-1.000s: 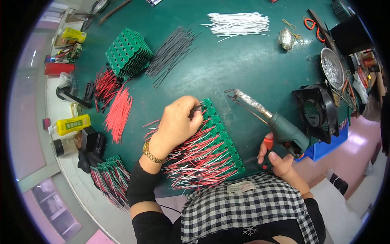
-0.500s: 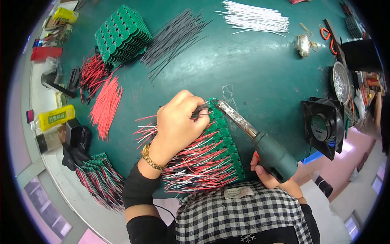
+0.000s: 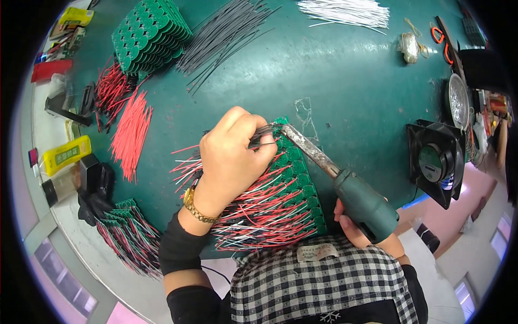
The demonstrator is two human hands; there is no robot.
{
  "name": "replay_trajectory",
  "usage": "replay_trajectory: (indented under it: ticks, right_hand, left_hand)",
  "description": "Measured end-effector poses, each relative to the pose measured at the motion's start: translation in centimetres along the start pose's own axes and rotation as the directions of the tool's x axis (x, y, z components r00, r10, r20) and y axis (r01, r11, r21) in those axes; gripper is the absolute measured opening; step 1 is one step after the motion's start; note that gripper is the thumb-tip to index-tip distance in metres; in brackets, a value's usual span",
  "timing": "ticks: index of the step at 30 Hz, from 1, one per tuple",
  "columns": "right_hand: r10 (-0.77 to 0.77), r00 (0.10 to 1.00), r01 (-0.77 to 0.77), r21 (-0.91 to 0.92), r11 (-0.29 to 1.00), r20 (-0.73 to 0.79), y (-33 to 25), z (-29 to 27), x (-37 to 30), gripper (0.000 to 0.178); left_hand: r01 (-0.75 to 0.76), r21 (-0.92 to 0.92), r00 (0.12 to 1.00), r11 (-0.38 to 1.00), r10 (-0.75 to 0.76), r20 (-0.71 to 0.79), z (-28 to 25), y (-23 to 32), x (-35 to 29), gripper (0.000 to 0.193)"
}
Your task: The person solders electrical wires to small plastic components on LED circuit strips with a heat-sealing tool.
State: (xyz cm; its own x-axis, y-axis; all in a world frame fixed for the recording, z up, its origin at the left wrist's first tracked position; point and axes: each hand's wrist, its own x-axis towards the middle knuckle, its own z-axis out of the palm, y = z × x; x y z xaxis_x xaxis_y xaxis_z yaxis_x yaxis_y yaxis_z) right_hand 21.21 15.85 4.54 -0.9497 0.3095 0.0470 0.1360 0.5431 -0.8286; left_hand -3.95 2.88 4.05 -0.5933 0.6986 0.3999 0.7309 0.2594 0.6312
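Observation:
My left hand [image 3: 234, 151], with a gold watch at the wrist, pinches a small bunch of black wires [image 3: 262, 133] over the far end of a green circuit board panel [image 3: 305, 181]. Red, white and black wires [image 3: 259, 216] fan out leftward from the panel's rows. From the right, a soldering iron [image 3: 364, 202] with a dark green handle slants across, its tip at the panel's far end near the wire ends. Under the handle, my right hand [image 3: 355, 232] is closed around it, partly hidden by the iron.
Stacked green boards [image 3: 151, 38], loose dark grey wires [image 3: 226, 38], red wires [image 3: 131, 135] and white wires [image 3: 345, 13] lie farther back. A black fan [image 3: 436, 162] stands at right, near a round metal dish [image 3: 457, 102]. Wired boards [image 3: 129, 232] sit at lower left beside a yellow bottle [image 3: 67, 155].
The view has shifted slightly, so the table items sit a little higher. Both hands keep their grips, and the iron's tip stays at the panel's far end.

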Motion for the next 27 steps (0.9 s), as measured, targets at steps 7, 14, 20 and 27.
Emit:
replay_trajectory:
  ticks: [7, 14, 20, 27]
  right_hand:
    - [-0.068, 0.997, 0.067, 0.038, 0.997, 0.035, -0.7, -0.7, 1.2, 0.009]
    - [-0.047, 0.999, 0.048, 0.098, 0.994, -0.006, -0.7, -0.7, 0.8, 0.010]
    - [0.048, 0.999, -0.045, 0.153, 0.987, -0.015, -0.8, -0.6, 0.4, 0.014]
    - [-0.009, 1.000, 0.010, 0.077, 0.997, -0.008, -0.4, -0.2, 1.0, 0.013]
  left_hand:
    - [0.025, -0.008, 0.999, 1.000, -0.024, 0.036, 0.0, 0.3, 0.1, 0.011]
    - [0.068, -0.038, 0.997, 0.997, -0.066, 0.042, 0.0, 0.5, 0.1, 0.010]
    - [0.002, -0.023, 1.000, 1.000, -0.001, 0.017, 0.2, 0.1, 0.1, 0.010]
    - [0.012, -0.011, 0.999, 1.000, -0.012, 0.032, 0.3, -0.1, 0.0, 0.010]
